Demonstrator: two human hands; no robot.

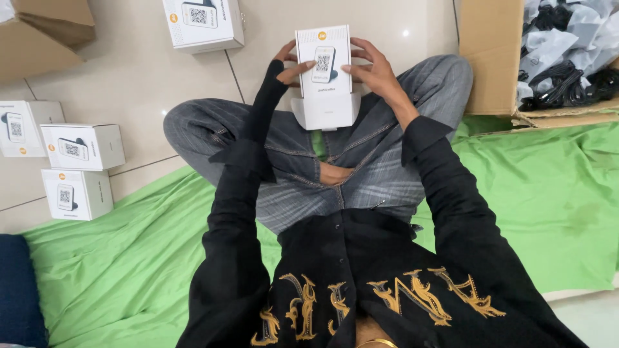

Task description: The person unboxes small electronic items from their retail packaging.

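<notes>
Tiled floor and green sheet [129, 258]: left hand [290, 64] and right hand [374, 67] clamp white box [324, 61], whose loose flap [325, 111] could spill contents.

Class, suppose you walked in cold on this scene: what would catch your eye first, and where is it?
At top centre, the left hand and right hand hold a white box upright over crossed legs. More white boxes sit on the tiled floor at left. A bright green sheet spreads underneath, with a cardboard carton of bagged black cables at upper right.

Three white boxes [71, 154] lie left of the green sheet [548, 187]; a carton of cables [561, 51] sits above it.
</notes>
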